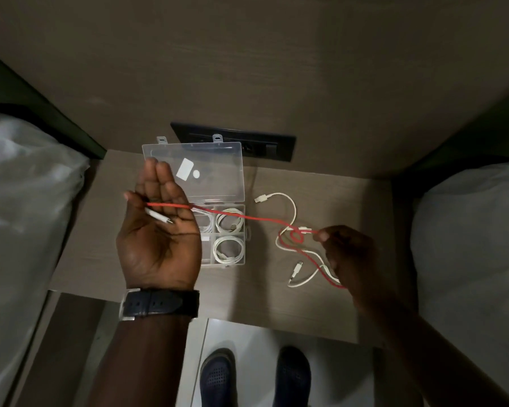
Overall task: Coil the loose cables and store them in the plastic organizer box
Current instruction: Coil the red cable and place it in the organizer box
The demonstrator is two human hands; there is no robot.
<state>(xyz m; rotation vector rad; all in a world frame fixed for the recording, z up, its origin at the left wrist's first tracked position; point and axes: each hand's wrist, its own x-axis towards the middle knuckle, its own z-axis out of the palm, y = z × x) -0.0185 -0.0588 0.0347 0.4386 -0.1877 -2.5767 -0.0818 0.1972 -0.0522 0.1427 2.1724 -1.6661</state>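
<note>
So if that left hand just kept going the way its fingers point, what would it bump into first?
Probably the open clear lid of the organizer box: the left hand has its fingertips already overlapping the lid's near corner. The hand seems raised, so it might pass above to the wall.

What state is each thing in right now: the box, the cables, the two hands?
Organizer box: lid open, coiled white cables inside.
Red cable: uncoiled, stretched between both hands.
White cable: loose on the table.
Left hand: palm up, open, red cable's end across it.
Right hand: pinching the red cable.
</note>
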